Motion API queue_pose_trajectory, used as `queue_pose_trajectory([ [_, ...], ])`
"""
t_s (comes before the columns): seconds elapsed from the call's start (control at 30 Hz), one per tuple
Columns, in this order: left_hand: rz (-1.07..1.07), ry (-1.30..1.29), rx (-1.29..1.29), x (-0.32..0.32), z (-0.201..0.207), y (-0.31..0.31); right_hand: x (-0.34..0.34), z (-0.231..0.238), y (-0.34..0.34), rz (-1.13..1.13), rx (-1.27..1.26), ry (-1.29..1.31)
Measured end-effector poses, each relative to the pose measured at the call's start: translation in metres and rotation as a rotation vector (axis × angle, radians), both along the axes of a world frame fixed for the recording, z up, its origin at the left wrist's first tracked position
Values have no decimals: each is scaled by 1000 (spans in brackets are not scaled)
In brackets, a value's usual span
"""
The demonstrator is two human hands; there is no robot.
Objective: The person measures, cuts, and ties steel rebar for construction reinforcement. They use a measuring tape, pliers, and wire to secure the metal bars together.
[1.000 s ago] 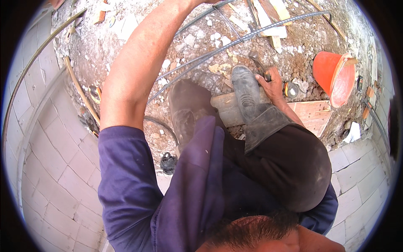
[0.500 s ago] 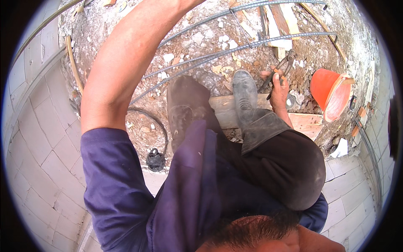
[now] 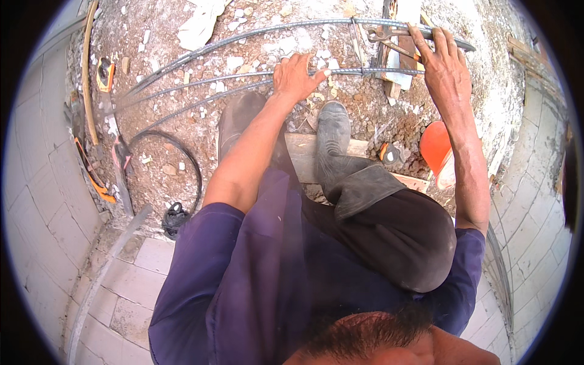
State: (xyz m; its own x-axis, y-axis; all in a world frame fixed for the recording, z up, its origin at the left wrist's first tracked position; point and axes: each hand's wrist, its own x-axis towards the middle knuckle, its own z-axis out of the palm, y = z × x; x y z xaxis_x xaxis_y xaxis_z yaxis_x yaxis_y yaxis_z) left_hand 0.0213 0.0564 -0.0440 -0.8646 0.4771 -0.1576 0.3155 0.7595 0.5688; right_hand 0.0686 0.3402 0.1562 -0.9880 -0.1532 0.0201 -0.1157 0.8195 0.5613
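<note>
My left hand (image 3: 295, 78) is closed over the lower ribbed steel bar (image 3: 243, 75), its thumb pointing right along the bar. Farther right, my right hand (image 3: 447, 64) has its fingers bent over the end of the upper steel bar (image 3: 292, 26) and holds the handles of metal pincers (image 3: 380, 36). The jaws of the pincers point left, between the two bars, close to a thin steel tie (image 3: 356, 42) that joins them. My right palm is hidden by the back of the hand.
Two boots stand before me, one grey (image 3: 334, 125), beside a wooden board (image 3: 295, 152). An orange bucket (image 3: 435, 146) and a tape measure (image 3: 388, 153) lie at right. Coiled black wire (image 3: 175, 218) and an orange-handled tool (image 3: 105, 74) lie at left. Rubble covers the ground.
My right hand has risen from beside the boot to the bars with the pincers. My left hand has come down from the upper edge onto the lower bar. The view has shifted.
</note>
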Motion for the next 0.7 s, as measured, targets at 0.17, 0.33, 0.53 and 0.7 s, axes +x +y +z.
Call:
queue_pose_trajectory([
  [0.17, -62, -210, -90, -7, 1, -1, -76, 46, -65, 394, 267, 5],
  [0.33, -71, -285, -78, -10, 1, 2, -104, 29, -73, 369, 272, -137],
  [0.53, -54, -258, -46, -10, 0, 1, -125, 12, -68, 358, 370, -197],
  [0.7, -82, -362, -40, -14, 9, 0, -134, 10, -71, 370, 451, -260],
])
